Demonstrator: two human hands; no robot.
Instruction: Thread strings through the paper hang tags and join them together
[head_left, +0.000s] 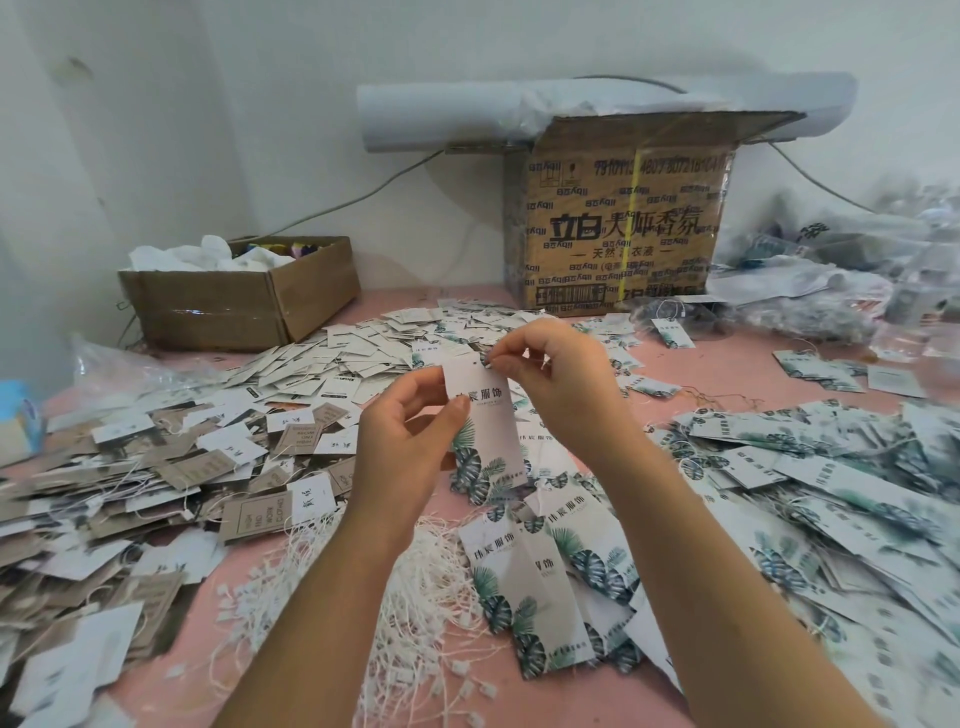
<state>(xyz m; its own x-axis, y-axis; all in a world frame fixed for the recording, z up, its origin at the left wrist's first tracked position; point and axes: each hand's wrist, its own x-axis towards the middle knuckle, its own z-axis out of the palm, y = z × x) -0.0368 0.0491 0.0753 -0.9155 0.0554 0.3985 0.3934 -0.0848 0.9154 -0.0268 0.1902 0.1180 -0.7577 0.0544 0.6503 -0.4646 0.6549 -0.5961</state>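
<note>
White strings with small plastic ends (426, 613) lie tangled nearest me on the pink table top (727, 364), between the person's two forearms; just to their right a loose stack of long leaf-printed paper tags (545, 571) fans out. Above these, both hands are raised over the table with one tall white paper hang tag printed with green leaves (485, 431) between them, upright and clear of the surface. The left hand (402, 447) grips its left edge, thumb on the front and fingers curled behind. The right hand (561, 384) is closed in a tight pinch, thumb and forefinger meeting at the tag's top edge by the hole; whether a string sits in that pinch is too fine to tell.

To the left spreads a heap of brown kraft and white card tags (130, 493); to the right, a bigger drift of leaf-printed tags (831, 493); beyond the hands, a spill of small white tags (374, 353).

Farther back on the left stands a low open cardboard box (239, 301); against the wall is a tall printed brown carton (623, 228) with a white paper roll (467, 114) lying across its top, and clear plastic bags (831, 270) are bunched to its right.
</note>
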